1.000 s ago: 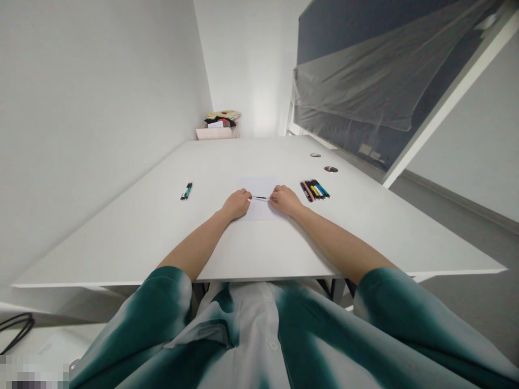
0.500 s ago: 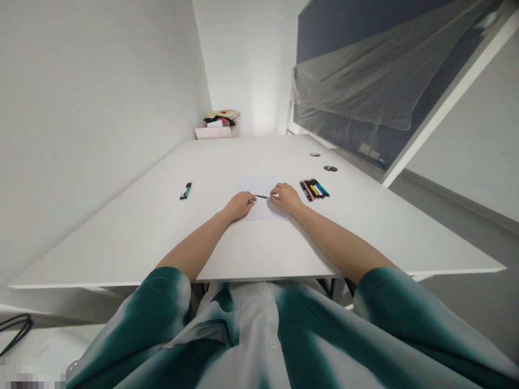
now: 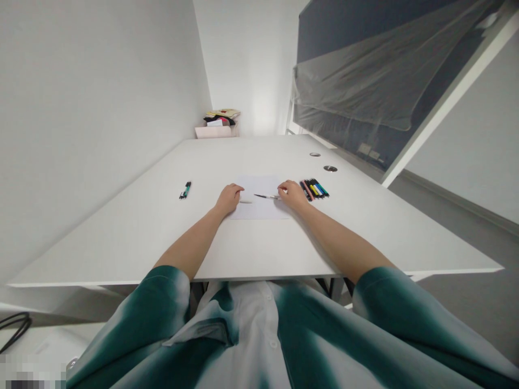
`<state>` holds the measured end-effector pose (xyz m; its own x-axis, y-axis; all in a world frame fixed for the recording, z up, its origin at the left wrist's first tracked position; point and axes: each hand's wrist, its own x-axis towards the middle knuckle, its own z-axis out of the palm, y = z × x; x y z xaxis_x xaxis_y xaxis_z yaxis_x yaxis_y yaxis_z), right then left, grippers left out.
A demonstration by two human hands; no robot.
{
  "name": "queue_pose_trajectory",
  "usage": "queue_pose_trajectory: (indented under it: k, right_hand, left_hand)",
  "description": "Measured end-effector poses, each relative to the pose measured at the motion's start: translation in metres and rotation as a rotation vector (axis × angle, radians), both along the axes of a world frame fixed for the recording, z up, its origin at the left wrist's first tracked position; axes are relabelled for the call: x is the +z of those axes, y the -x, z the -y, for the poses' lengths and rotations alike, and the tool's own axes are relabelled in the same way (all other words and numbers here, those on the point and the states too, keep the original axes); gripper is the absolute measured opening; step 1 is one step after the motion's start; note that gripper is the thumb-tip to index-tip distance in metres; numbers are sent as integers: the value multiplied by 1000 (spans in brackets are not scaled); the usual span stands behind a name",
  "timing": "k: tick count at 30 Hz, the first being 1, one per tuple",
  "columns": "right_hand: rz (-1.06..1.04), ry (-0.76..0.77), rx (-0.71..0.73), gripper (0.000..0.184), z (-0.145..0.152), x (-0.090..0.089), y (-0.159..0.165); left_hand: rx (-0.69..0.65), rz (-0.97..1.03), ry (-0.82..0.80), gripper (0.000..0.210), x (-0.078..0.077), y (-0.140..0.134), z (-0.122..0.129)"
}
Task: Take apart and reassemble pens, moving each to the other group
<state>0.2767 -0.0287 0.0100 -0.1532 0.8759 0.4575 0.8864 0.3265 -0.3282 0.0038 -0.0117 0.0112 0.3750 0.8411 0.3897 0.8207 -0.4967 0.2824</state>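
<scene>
A slim dark-tipped pen (image 3: 265, 196) lies across a white sheet of paper (image 3: 259, 212), its pale end close to my right hand. A short white piece (image 3: 245, 202), perhaps a cap, rests on the paper to the left of the pen. My left hand (image 3: 229, 199) is at the paper's left edge, fingers loosely bent, apart from the pen and just beside the white piece. My right hand (image 3: 292, 195) lies by the paper's right edge with bent, loose fingers, holding nothing that I can see. Whether it touches the pen's end is unclear.
A row of several coloured pens (image 3: 314, 189) sits right of my right hand. Farther left lie green-and-black pens (image 3: 185, 190). Two round metal fittings (image 3: 330, 168) are set in the white table (image 3: 259, 248). At the far end stands a box of items (image 3: 214, 132).
My hands have moved apart, the left one to the left and the right one slightly right. More of the pen shows, and the white piece now lies uncovered on the paper.
</scene>
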Motion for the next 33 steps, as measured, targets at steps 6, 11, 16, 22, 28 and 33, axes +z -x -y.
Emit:
queue_pose_trajectory:
  k: [6,11,16,22,28,33]
  right_hand:
    - [19,134,-71,34,-10,-8,-14]
    - [86,180,-47,34,-12,-9,-15]
    - [75,182,-52,33,-11,-7,-15]
    - [19,218,-68,31,-9,-4,-14]
    - [-6,233,-69,31,-9,-3,-14]
    - [-11,226,-72,32,-9,-3,-14]
  left_hand:
    - [189,-96,56,40,-15,24,-15]
    - [203,-128,67,41,-20,25,-17]
    - [211,-117,55,40,-23,25,-20]
    - [200,-113,46,41,-24,26,-22]
    - [209,-111,64,40,-22,25,-20]
    - [204,-111,69,41,-22,25,-19]
